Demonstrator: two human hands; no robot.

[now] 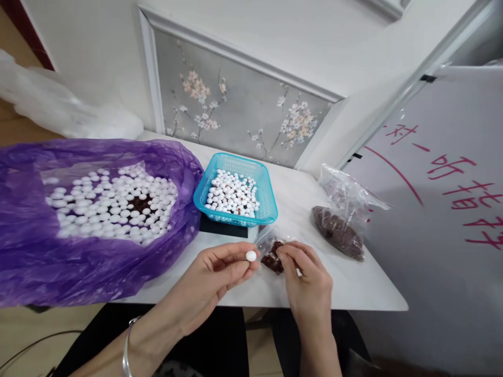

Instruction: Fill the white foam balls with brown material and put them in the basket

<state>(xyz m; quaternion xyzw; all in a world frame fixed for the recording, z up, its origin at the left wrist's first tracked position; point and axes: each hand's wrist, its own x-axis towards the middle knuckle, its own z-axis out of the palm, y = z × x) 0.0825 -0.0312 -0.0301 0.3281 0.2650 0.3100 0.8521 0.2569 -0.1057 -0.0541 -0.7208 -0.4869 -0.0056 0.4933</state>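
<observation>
My left hand (223,269), with a silver bangle at the wrist, is closed in a pinch on a small white ball (251,256) at its fingertips. Just to the right, my right hand (308,272) has its thumb and fingers pressed together over a small clear bag of dark reddish-brown bits (271,260). Whatever sits between those fingertips is too small to make out. Behind both hands stands a turquoise plastic basket (271,209) with many similar white balls and a few brown specks in it.
A large purple plastic bag (184,162) at left holds many white balls around a dark patch. A clear zip bag of brown material (340,233) lies at right on the white table (377,293). A whiteboard (432,272) with red writing borders the right side. A dark flat object (220,226) lies under the basket.
</observation>
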